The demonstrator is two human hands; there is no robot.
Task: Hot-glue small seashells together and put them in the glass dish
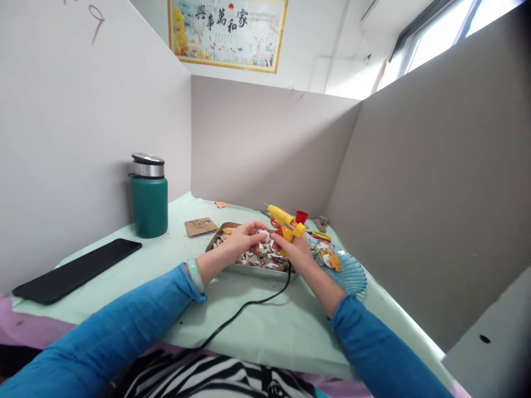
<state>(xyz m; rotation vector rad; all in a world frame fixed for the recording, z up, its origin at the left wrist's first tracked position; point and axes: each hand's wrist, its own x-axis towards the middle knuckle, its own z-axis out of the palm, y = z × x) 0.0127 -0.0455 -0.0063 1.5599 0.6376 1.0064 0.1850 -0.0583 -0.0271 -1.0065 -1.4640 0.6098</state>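
Observation:
A yellow hot glue gun (282, 216) is gripped in my right hand (296, 250), its nozzle tilted up to the far left. A black cord (249, 304) runs from its handle down to the table's front edge. Between the fingertips of my left hand (244, 242) is a small white shell (264, 234). My right fingertips are close to that shell; whether they touch it I cannot tell. Both hands are above a metal tray (249, 269) filled with many small shells (271, 260), partly hidden by my hands.
Right of the tray lies a blue ribbed glass plate (352, 276) with shells and orange pieces (332, 260). Behind stand a red cup (301, 216) and yellow-handled pliers (320, 236). At left are a green bottle (149, 204), a black slab (78, 271) and a brown card (201, 226). Grey partitions (269, 143) enclose the table.

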